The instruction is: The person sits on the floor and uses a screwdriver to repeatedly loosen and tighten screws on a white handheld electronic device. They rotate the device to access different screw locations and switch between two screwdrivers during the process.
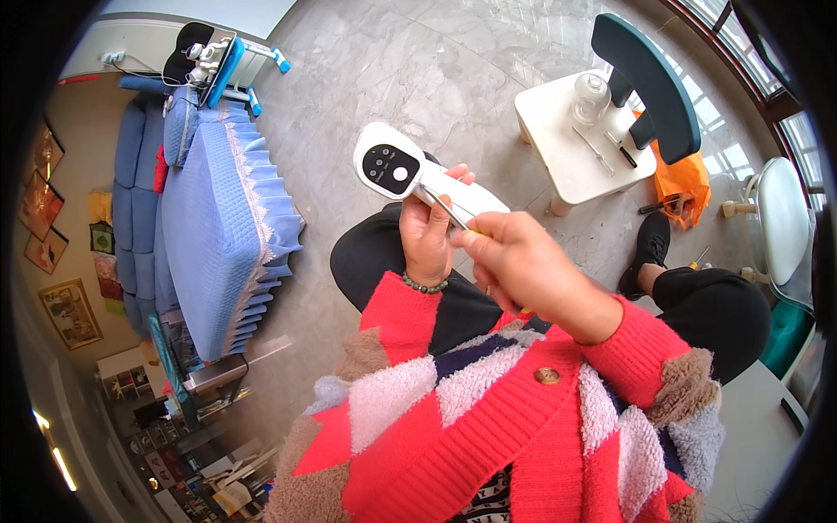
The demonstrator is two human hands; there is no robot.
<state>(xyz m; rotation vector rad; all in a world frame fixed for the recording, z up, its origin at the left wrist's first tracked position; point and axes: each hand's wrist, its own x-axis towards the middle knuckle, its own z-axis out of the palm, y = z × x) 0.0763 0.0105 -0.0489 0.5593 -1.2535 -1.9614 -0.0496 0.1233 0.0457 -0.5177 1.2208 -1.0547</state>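
My left hand (pixel 427 240) is wrapped round a white handheld device (pixel 377 144) with a rounded head and a black control panel with a pale button. The device lies slantwise above my lap, its head to the upper left. My right hand (pixel 532 266) is closed on a screwdriver (pixel 446 207). The thin metal shaft points up and left along the device's near edge, beside my left thumb. Most of the screwdriver's handle is hidden in my right fist. Whether the tip touches the device, I cannot tell.
To the right, a small white chair (pixel 540 131) with a dark backrest carries a clear jar (pixel 591 98), a thin tool (pixel 595 150) and a black pen-like item (pixel 622 150). An orange bag (pixel 684 187) lies behind it. A blue-covered sofa (pixel 209 218) stands left.
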